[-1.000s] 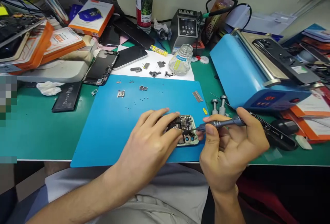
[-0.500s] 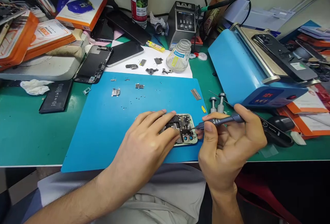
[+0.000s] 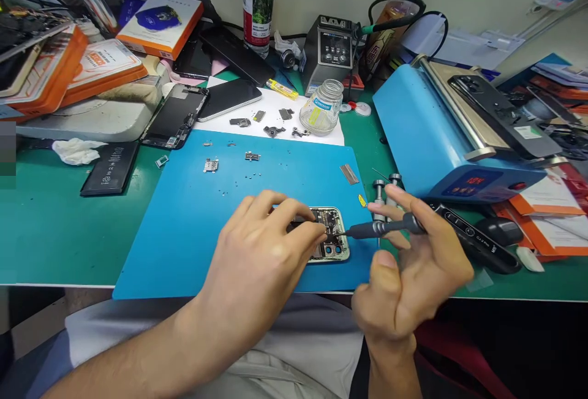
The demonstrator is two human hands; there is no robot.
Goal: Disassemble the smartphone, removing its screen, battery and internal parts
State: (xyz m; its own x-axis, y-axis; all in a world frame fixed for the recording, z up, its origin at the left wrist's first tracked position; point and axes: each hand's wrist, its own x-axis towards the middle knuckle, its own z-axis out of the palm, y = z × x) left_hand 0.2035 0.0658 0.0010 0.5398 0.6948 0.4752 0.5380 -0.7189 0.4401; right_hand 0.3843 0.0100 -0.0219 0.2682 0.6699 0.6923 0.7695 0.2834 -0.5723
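An opened phone body [image 3: 331, 236] with exposed boards lies on the blue work mat [image 3: 197, 227] near its front edge. My left hand [image 3: 261, 252] rests on top of it, fingers curled and pressing on the parts, covering most of the phone. My right hand [image 3: 408, 270] grips a grey precision screwdriver [image 3: 381, 228] between its fingers, thumb lifted off, with the tip touching the phone's right end near the camera area.
Small screws and metal brackets [image 3: 252, 156] dot the mat. A glass jar [image 3: 322, 107], detached screen [image 3: 175, 116], battery [image 3: 110, 169], soldering station [image 3: 334, 49] and blue heating machine [image 3: 441, 135] surround it. Two bits [image 3: 386, 187] and a black tool [image 3: 473, 239] lie right.
My right thumb has come off the screwdriver and the fingers have opened and blurred, as if spinning it. The tip has moved slightly left onto the phone. My left fingers have curled tighter.
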